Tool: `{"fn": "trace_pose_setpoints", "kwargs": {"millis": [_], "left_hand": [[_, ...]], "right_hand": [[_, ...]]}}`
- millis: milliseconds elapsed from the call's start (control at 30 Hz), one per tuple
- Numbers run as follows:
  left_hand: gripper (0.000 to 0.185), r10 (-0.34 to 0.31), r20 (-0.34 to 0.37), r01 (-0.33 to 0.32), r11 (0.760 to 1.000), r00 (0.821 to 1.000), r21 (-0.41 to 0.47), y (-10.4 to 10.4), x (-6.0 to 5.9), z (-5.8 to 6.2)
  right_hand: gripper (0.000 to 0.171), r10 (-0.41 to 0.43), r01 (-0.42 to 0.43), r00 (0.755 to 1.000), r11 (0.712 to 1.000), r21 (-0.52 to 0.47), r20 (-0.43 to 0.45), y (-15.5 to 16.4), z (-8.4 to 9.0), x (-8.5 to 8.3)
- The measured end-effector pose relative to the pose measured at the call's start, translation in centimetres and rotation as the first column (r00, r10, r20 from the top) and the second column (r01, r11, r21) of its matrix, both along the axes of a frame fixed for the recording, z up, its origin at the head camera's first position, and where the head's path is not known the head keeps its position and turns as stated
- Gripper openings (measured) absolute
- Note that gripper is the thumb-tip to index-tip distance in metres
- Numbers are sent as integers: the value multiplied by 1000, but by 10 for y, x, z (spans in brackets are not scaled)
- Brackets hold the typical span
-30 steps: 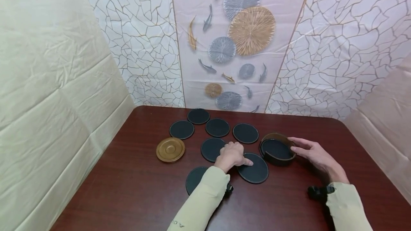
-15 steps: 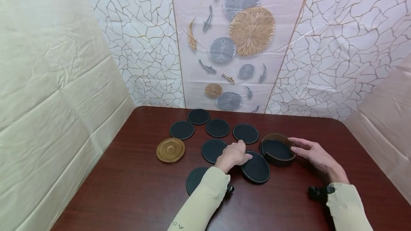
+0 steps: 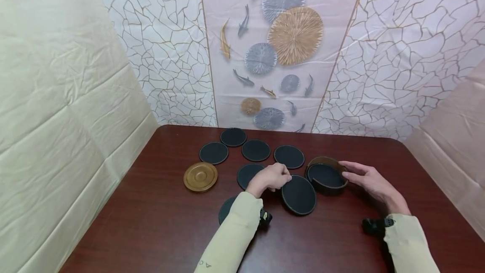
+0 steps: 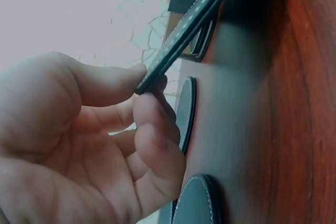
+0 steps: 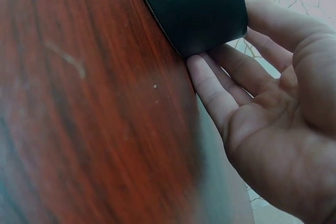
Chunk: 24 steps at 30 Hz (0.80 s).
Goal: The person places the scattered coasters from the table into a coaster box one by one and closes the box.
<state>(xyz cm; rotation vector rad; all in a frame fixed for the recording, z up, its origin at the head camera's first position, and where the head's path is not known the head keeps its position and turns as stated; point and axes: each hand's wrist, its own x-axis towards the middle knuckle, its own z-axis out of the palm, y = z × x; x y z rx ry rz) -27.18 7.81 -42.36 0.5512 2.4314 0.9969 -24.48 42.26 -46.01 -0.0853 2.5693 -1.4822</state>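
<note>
Between thumb and fingers my left hand (image 3: pixel 270 177) pinches the edge of a round black coaster (image 3: pixel 298 196). In the left wrist view this coaster (image 4: pixel 184 30) shows pale stitching on its rim and stands tilted above the table. My right hand (image 3: pixel 373 182) holds the right side of a round, dark coaster holder (image 3: pixel 329 189) with a brown inner wall and a gap in its front. A black disc lies inside it; whether that is a coaster or the floor, I cannot tell. In the right wrist view thumb and fingers touch the holder's black wall (image 5: pixel 194 14).
Several black coasters lie flat on the table, among them one at the back (image 3: pixel 233 137) and one left of the holder (image 3: pixel 289 156). A coaster (image 3: pixel 226 209) is partly under the left sleeve. A brown ringed disc (image 3: pixel 201 177) lies left. Patterned cloth (image 3: pixel 261 96) hangs behind.
My left hand has taken hold of the coaster's far edge and raised it from lying flat to a tilt. The right hand and the holder have stayed put.
</note>
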Motion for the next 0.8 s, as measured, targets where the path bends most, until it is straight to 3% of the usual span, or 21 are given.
{"fn": "trace_pose_setpoints", "kwargs": {"millis": [133,333,633,800], "left_hand": [[13,-8,65,1,995,998,99,-7,-6,-1],[18,-4,93,-19,969,996,245,-14,-13,-3],[18,119,148,-170,895,982,413,-10,-19,-13],[19,191,218,-274,838,957,471,-4,-19,-21]], "right_hand": [[64,-3,3,1000,1000,9,7,-1,1,1],[65,4,-4,1000,1000,12,4,0,3,2],[65,4,-4,1000,1000,-7,1,2,3,0],[65,5,-5,1000,1000,-11,3,1,4,1]]}}
